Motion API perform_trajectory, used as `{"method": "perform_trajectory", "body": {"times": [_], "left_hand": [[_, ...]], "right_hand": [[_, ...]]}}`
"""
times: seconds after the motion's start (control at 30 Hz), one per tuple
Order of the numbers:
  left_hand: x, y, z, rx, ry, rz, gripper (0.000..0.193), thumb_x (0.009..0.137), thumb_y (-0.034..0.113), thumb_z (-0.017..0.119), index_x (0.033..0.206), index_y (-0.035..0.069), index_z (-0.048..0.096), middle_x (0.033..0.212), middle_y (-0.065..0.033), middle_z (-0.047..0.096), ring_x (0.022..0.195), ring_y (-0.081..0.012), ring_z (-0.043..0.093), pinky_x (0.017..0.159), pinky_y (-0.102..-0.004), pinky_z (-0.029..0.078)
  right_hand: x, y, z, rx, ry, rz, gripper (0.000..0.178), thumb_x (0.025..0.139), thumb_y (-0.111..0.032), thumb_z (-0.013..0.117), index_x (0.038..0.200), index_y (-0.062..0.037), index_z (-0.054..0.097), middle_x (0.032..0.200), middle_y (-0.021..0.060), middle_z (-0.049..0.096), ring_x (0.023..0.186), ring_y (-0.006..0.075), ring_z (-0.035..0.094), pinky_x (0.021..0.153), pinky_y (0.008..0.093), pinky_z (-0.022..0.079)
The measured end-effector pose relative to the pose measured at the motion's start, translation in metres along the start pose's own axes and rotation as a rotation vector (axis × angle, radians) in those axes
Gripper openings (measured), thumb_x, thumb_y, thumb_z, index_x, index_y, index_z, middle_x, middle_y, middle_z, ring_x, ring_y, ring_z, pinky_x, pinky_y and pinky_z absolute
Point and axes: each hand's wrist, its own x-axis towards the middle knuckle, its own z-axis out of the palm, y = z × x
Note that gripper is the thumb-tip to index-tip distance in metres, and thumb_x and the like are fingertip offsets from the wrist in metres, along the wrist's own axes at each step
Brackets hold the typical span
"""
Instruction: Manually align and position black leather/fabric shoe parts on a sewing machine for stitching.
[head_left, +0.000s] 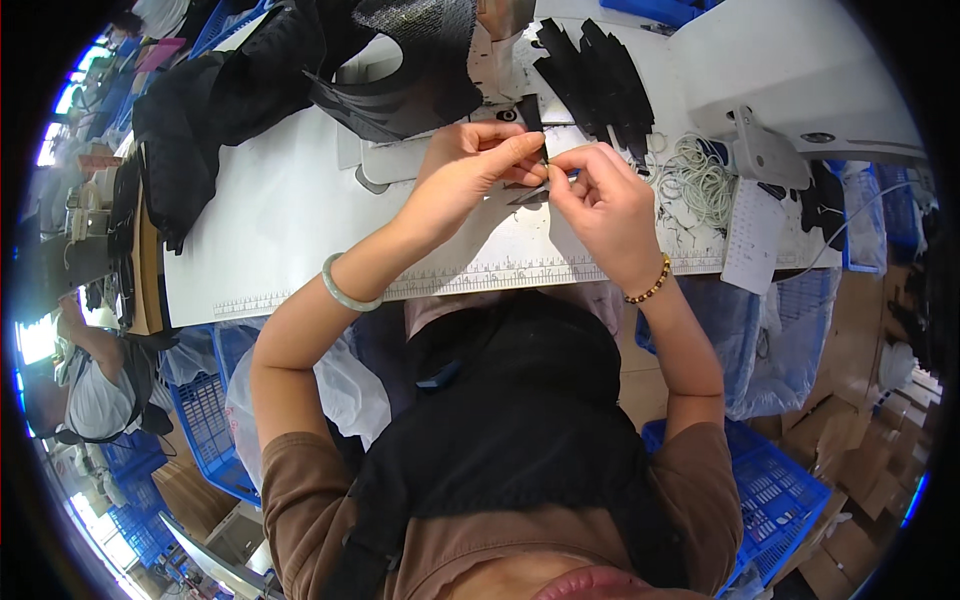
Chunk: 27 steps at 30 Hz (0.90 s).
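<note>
Over the white table, my two hands meet close together. My left hand pinches a narrow black fabric strip between thumb and fingers, and the strip's far end points away from me. Touching it from the other side is my right hand, its thumb and forefinger closed at the strip's near end. Whatever small thing lies between those right fingertips is too small to make out. Just beyond, to the right, lies a pile of black strips. A perforated black fabric piece rests to the left of the strip.
A tangle of pale cord lies right of my hands, beside a paper slip. The white machine body rises at the far right. Dark cloth covers the table's left end. A printed ruler runs along the near edge; blue crates stand below.
</note>
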Motion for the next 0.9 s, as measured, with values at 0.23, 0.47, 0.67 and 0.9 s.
{"method": "perform_trajectory", "body": {"times": [0.23, 0.47, 0.67, 0.9], "left_hand": [[0.001, -0.004, -0.009, 0.016, -0.030, 0.025, 0.025, 0.087, 0.018, 0.062, 0.095, -0.005, 0.058, 0.086, -0.0103, 0.063, 0.075, -0.0133, 0.063, 0.072, -0.0221, 0.050], [0.002, -0.003, -0.015, 0.113, -0.075, 0.114, 0.017, 0.087, 0.017, 0.061, 0.090, 0.000, 0.062, 0.085, -0.0063, 0.063, 0.082, -0.0122, 0.062, 0.077, -0.0234, 0.048], [0.003, -0.003, -0.014, 0.013, -0.096, 0.083, 0.020, 0.087, 0.018, 0.062, 0.089, -0.002, 0.062, 0.082, -0.0062, 0.063, 0.075, -0.0115, 0.060, 0.071, -0.0225, 0.048], [0.000, 0.002, -0.016, 0.846, 0.255, 0.199, 0.026, 0.085, 0.022, 0.064, 0.091, -0.002, 0.058, 0.074, -0.0071, 0.061, 0.066, -0.0098, 0.058, 0.060, -0.0235, 0.046]], "right_hand": [[0.003, -0.002, 0.001, 0.227, -0.056, 0.243, 0.016, 0.079, -0.008, 0.068, 0.089, 0.0003, 0.059, 0.078, 0.0052, 0.060, 0.053, 0.0064, 0.055, 0.047, 0.0204, 0.044], [0.003, -0.007, 0.002, 0.632, -0.069, 0.462, 0.014, 0.085, -0.007, 0.063, 0.095, 0.0013, 0.059, 0.066, 0.0043, 0.059, 0.050, 0.0057, 0.054, 0.044, 0.0175, 0.044], [0.007, 0.007, -0.003, 0.825, -0.077, 0.537, 0.017, 0.087, -0.009, 0.059, 0.097, 0.0046, 0.059, 0.061, 0.0069, 0.058, 0.046, 0.0079, 0.052, 0.041, 0.0176, 0.040], [0.011, 0.015, -0.014, 1.032, -0.058, 0.692, 0.018, 0.087, -0.012, 0.059, 0.096, 0.0031, 0.060, 0.061, 0.0073, 0.058, 0.042, 0.0084, 0.049, 0.039, 0.0174, 0.037]]}}
